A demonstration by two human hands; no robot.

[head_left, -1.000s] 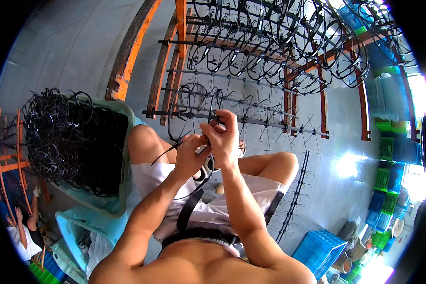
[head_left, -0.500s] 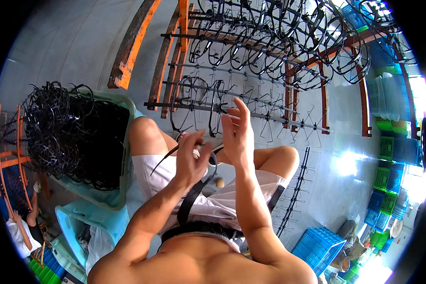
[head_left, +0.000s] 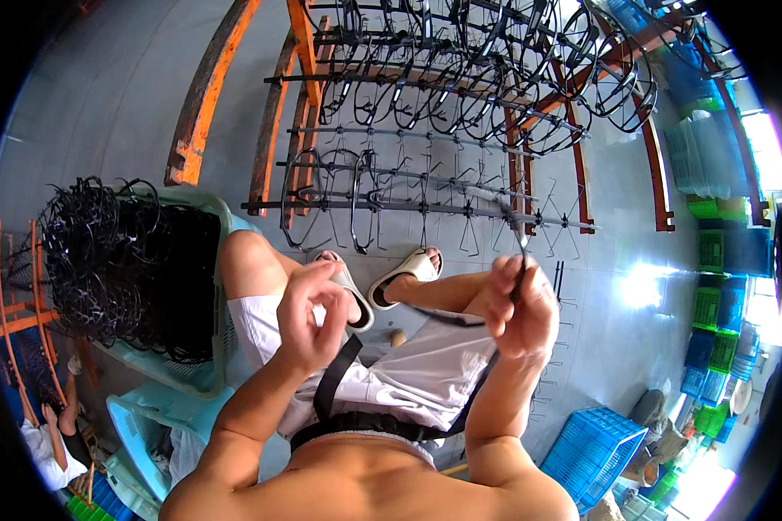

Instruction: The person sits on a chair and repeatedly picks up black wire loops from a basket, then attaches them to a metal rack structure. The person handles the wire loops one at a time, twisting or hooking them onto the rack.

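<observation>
My right hand is raised in front of my left knee-side lap's right, its fingers closed on a thin black curved strip, partly blurred by motion. My left hand hangs over my lap with fingers bent and apart, holding nothing. Beyond both hands is a rack bar with thin wire hooks. Glossy black curved frames hang at the bar's left part, and several more hang in rows on the bars farther off. Their exact kind cannot be made out.
At my left, a pale green crate is heaped with black curved pieces. Orange posts flank the rack. A light blue crate stands lower left, a blue basket lower right. Another person sits far left.
My right hand has moved right and nearer, now closed on the black strip. My left hand has drawn left, away from the strip it was near. The view has shifted slightly.
</observation>
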